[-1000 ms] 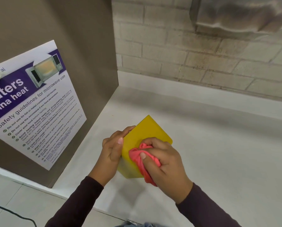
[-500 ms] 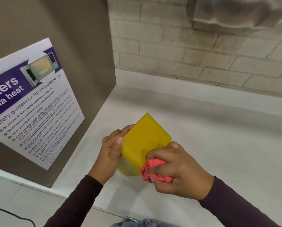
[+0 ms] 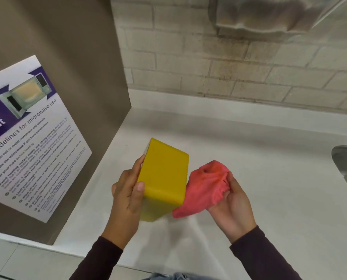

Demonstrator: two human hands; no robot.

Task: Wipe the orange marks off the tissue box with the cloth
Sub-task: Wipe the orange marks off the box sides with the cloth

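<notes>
I see a smooth yellow rectangular tissue box (image 3: pixel 164 176) held tilted just above a pale grey countertop (image 3: pixel 269 178), its long axis running from the near lower corner up and away toward the brick wall (image 3: pixel 229 67), broad face turned up toward me. My left hand (image 3: pixel 128 197) grips the box's left side, thumb on the broad face and fingers wrapped behind. My right hand (image 3: pixel 233 201), just right of the box, is cupped around a bunched pink-red cloth (image 3: pixel 205 186), which touches the box's right edge. A microwave safety poster (image 3: pixel 33 136) hangs on a brown panel at left
</notes>
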